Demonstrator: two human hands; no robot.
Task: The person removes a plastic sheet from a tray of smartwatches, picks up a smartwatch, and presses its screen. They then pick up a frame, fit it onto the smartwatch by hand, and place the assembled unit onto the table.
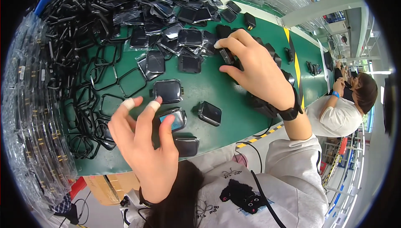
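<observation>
Blk rounded-rect. plastic module w/ blue patch (179, 119) lies under L hand (148, 152), thumb + fingers spread, on the green tabletop (238, 134). R hand (262, 71), well apart, curls at a blk boxy device (227, 56); I can't tell from here if it's gripped.

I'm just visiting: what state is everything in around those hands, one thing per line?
Left hand: fingers spread and bent beside the blue-marked device; contact unclear.
Right hand: index and thumb apart, around a small black device; grip unclear.
Blue-marked device: face partly bright blue; lit or stickered, unclear.
Lone device to its right: face dark, lying apart.
Wrapped panels: in clear plastic, piled loosely.
Black frames: loose, heaped, several visibly hollow.
</observation>
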